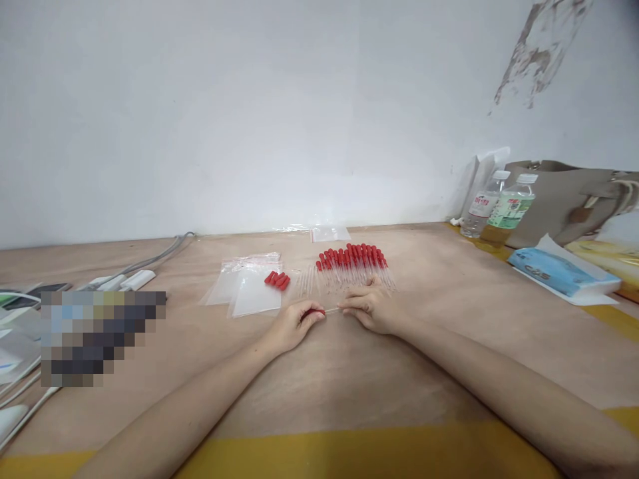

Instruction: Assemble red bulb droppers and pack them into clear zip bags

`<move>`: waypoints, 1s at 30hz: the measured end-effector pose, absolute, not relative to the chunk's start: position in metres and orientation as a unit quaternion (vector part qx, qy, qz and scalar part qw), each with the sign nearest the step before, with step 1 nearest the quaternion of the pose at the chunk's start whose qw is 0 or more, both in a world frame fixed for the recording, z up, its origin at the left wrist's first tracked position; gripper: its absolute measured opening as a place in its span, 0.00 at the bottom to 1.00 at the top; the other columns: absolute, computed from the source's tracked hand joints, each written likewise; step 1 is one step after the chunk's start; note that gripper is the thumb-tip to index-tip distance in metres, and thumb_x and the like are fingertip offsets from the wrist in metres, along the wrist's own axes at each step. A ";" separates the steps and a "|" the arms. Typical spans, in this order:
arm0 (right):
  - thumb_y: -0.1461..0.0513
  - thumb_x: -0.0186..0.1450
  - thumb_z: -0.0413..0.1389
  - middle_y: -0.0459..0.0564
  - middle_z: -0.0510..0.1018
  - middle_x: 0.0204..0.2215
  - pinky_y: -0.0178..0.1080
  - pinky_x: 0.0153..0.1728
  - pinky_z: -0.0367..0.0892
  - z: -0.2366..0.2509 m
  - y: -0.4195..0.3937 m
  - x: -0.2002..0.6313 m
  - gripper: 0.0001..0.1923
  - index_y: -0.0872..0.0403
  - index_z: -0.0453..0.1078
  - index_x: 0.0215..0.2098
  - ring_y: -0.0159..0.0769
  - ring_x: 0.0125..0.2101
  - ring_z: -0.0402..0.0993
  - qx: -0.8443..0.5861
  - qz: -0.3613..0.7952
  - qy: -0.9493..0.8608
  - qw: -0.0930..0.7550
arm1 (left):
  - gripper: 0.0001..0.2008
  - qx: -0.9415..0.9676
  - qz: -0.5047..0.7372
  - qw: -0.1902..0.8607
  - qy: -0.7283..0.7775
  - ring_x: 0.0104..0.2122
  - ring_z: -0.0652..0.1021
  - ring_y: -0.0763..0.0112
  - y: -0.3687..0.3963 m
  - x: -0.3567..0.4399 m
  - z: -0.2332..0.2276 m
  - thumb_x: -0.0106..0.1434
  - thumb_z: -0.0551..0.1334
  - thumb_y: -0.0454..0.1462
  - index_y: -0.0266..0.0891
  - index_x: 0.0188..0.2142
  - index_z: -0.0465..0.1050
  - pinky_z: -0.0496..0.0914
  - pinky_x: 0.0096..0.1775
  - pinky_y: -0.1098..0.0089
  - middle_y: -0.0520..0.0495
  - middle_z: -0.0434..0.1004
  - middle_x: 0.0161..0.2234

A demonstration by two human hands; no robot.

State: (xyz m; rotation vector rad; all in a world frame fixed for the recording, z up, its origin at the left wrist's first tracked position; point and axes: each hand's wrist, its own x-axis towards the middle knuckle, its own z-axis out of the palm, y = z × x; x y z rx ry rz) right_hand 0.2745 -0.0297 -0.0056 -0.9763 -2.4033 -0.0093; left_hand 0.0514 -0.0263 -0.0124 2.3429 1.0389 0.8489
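My left hand [293, 323] pinches a red rubber bulb [315, 311] between thumb and fingers. My right hand [371, 307] grips the thin clear glass tube [333, 310] that meets that bulb. Both hands rest on the brown table [324, 386]. Just beyond the right hand lies a row of several finished droppers with red bulbs [352, 259]. A small heap of loose red bulbs [277, 279] sits on clear plastic bags [247, 287] to the left. Bare glass tubes [308, 282] lie between the heap and the row.
Another clear bag [329, 233] lies near the wall. Two water bottles [496, 207], a tan bag [574, 199] and a blue tissue pack [562, 271] stand at the right. Grey cables [150, 258], white plugs and a blurred patch are at the left.
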 end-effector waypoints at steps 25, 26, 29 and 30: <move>0.61 0.64 0.44 0.44 0.75 0.24 0.37 0.35 0.49 0.006 -0.041 0.253 0.15 0.53 0.68 0.25 0.29 0.22 0.62 -0.424 0.042 -0.883 0.195 | 0.11 0.906 0.275 0.083 0.310 0.31 0.71 0.70 -0.024 0.051 -0.016 0.63 0.49 0.40 0.38 0.37 0.68 0.65 0.34 0.70 0.46 0.71 0.31; 0.61 0.64 0.44 0.45 0.75 0.25 0.37 0.35 0.50 0.007 -0.041 0.253 0.15 0.53 0.69 0.26 0.29 0.23 0.63 -0.422 0.039 -0.885 0.191 | 0.11 0.909 0.274 0.079 0.303 0.31 0.71 0.70 -0.023 0.050 -0.015 0.63 0.49 0.40 0.39 0.37 0.68 0.66 0.34 0.70 0.46 0.71 0.31; 0.62 0.62 0.46 0.46 0.76 0.27 0.35 0.32 0.52 0.011 -0.042 0.256 0.13 0.52 0.71 0.26 0.31 0.26 0.66 -0.415 0.049 -0.891 0.179 | 0.12 0.910 0.285 0.034 0.299 0.36 0.71 0.67 -0.017 0.042 -0.009 0.60 0.54 0.43 0.40 0.39 0.68 0.65 0.39 0.68 0.45 0.72 0.36; 0.62 0.61 0.47 0.46 0.76 0.26 0.35 0.30 0.53 0.012 -0.041 0.258 0.12 0.52 0.71 0.26 0.31 0.25 0.67 -0.421 0.064 -0.887 0.176 | 0.14 0.903 0.293 0.009 0.315 0.39 0.71 0.65 -0.014 0.037 -0.006 0.58 0.56 0.44 0.40 0.40 0.68 0.64 0.42 0.66 0.45 0.71 0.38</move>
